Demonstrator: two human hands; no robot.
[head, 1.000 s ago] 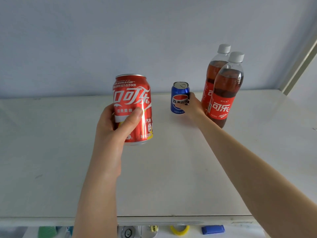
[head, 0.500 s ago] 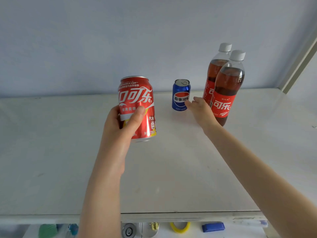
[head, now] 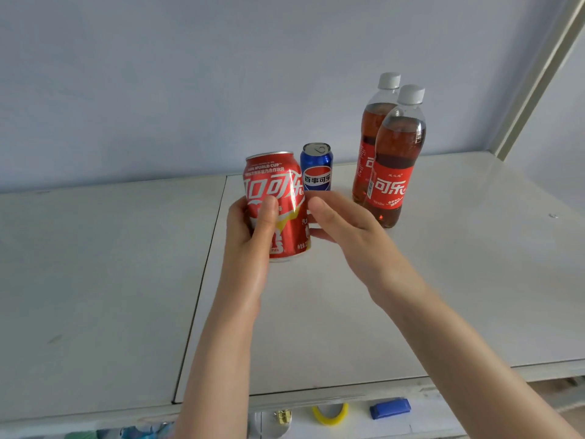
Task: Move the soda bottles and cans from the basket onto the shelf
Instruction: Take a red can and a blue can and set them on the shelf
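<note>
My left hand (head: 250,236) grips a red cola can (head: 278,198), holding it upright just above the white shelf (head: 316,312). My right hand (head: 345,223) is beside the can's right side with fingers spread; its fingertips reach the can's edge, holding nothing. Behind the red can a blue Pepsi can (head: 317,167) stands on the shelf near the wall. Two cola bottles with white caps stand at the right, the front bottle (head: 395,160) partly covering the back bottle (head: 373,128). The basket is not in view.
The shelf's front edge (head: 316,394) runs below my arms. Under it lie a yellow ring (head: 329,413), a blue block (head: 390,408) and small metal parts. A pale wall closes the back; a shelf post (head: 538,74) rises at the right.
My right hand has let go of the blue can and drawn back to the red can's right side. My left hand has carried the red can right and forward, in front of the blue can.
</note>
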